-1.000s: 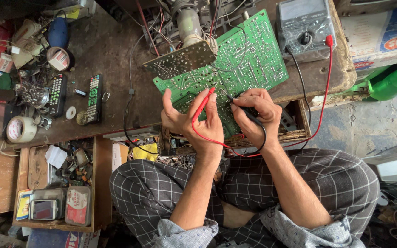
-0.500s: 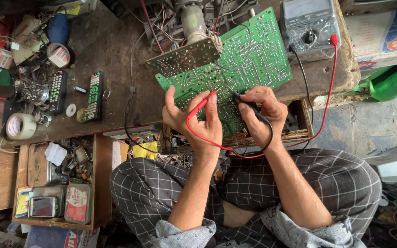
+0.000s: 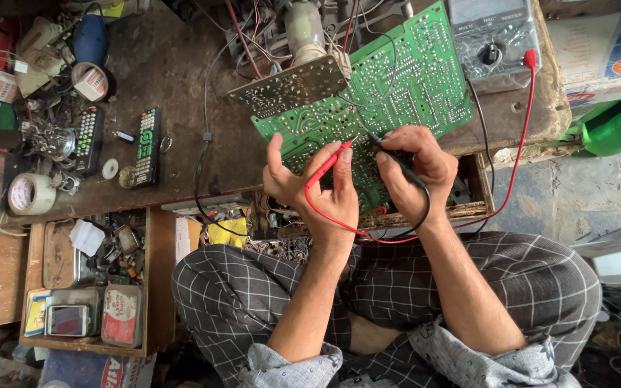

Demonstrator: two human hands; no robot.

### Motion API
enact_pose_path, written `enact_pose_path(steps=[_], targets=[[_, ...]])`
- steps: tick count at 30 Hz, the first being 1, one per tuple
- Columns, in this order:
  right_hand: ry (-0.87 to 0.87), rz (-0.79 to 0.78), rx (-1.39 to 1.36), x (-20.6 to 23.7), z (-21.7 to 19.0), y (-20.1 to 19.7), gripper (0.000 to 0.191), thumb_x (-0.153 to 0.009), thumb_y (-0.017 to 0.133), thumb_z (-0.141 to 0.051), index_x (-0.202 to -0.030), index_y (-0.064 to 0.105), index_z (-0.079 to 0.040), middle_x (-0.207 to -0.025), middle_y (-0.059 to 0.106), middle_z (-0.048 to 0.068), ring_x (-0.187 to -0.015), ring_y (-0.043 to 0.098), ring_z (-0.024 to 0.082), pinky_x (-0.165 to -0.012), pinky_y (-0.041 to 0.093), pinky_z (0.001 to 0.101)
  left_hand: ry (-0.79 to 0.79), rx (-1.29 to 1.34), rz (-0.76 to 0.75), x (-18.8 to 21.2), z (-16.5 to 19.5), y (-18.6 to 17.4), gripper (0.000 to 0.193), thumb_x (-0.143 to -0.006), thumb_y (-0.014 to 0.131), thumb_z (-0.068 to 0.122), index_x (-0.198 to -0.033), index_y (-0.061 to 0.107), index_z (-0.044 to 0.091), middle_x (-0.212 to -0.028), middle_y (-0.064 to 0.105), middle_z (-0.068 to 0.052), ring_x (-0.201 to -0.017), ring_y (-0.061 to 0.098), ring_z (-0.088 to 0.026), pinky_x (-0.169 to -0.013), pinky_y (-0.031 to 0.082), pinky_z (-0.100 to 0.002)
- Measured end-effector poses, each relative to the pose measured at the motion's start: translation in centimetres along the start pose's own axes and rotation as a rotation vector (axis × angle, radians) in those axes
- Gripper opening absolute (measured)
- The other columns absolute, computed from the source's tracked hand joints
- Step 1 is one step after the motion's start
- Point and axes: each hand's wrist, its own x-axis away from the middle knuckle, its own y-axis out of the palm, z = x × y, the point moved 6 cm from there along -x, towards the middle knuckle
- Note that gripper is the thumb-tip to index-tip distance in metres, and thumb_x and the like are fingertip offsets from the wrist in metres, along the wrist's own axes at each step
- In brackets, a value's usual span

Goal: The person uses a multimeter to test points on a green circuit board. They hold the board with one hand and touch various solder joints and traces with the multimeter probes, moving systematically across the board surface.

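Electronics repair workshop.
Circuit board [image 3: 397, 93], meter [image 3: 494, 43], remotes [image 3: 145, 147] (centre left), parts drawer [image 3: 95, 280] on a cluttered bench [image 3: 174, 72].

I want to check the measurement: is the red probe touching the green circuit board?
Cannot tell. In the head view, the red probe tip overlaps the green circuit board, but contact is unclear.

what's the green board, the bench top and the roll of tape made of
Green board: looks like rigid laminate with a glossy green coating and dotted solder points. Bench top: probably wood, dark, stained and matt, with a chipped edge. Roll of tape: seemingly beige paper or plastic film, slightly shiny.
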Motion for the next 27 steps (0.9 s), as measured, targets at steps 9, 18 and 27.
enact_pose_path(steps=[9,18,27], targets=[[0.038,-0.005,-0.064,-0.1,1.0,-0.2,0.017,-0.091,0.069,0.01,-0.106,0.067,0.003,-0.115,0.066,0.013,-0.106,0.064,0.017,-0.096,0.052,0.0295,-0.021,0.028,-0.002,-0.2,-0.4,0.4,0.013,-0.096,0.08,0.022,-0.106,0.077,0.014,-0.16,0.037,-0.022,-0.144,0.032,-0.044,-0.119,0.03,-0.058],[0.054,-0.012,-0.027,-0.1,0.8,-0.1,0.017,-0.09,0.07,0.01,-0.105,0.067,0.003,-0.112,0.066,0.011,-0.102,0.065,0.015,-0.09,0.052,0.0273,-0.009,0.027,-0.012,0.0,-0.6,0.4,0.013,-0.096,0.081,0.021,-0.107,0.077,0.016,-0.16,0.036,-0.022,-0.145,0.03,-0.044,-0.118,0.03,-0.059],[0.025,0.009,0.058,-0.3,0.2,0.1,0.015,-0.09,0.073,0.01,-0.102,0.071,0.002,-0.109,0.069,0.011,-0.1,0.067,0.015,-0.089,0.053,0.0267,0.009,0.017,-0.012,-0.1,0.0,0.0,0.017,-0.093,0.083,0.02,-0.109,0.076,0.018,-0.159,0.036,-0.022,-0.144,0.031,-0.044,-0.118,0.031,-0.057]])
